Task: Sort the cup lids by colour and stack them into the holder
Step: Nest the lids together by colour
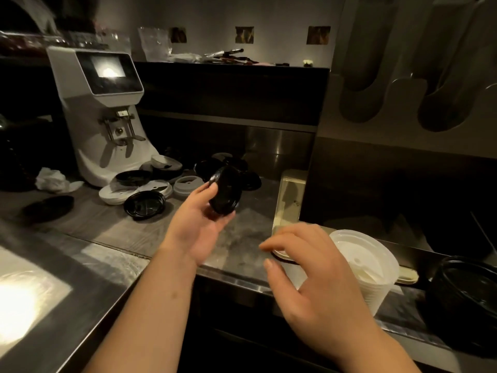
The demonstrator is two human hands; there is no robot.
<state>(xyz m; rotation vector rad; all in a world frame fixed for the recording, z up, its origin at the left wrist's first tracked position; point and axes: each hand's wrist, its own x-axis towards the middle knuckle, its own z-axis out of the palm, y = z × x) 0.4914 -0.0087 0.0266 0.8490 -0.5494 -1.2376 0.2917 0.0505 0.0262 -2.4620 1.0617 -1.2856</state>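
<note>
Black lid (225, 193) held over the bench (107, 224).
Loose lids (145, 204) lie by the grinder (99, 114); my left hand (199, 219) pinches the tilted black lid; my right hand (309, 270) hovers loosely spread, holding nothing, beside the white stack (368, 267).

Steel counter (129, 238) carries scattered lids (144, 204), grinder (102, 117), crumpled tissue (51, 180).

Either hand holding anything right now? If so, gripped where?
Left hand holds a black lid by its rim, fingers on one edge, thumb on the opposite edge. Right hand holds nothing.
</note>
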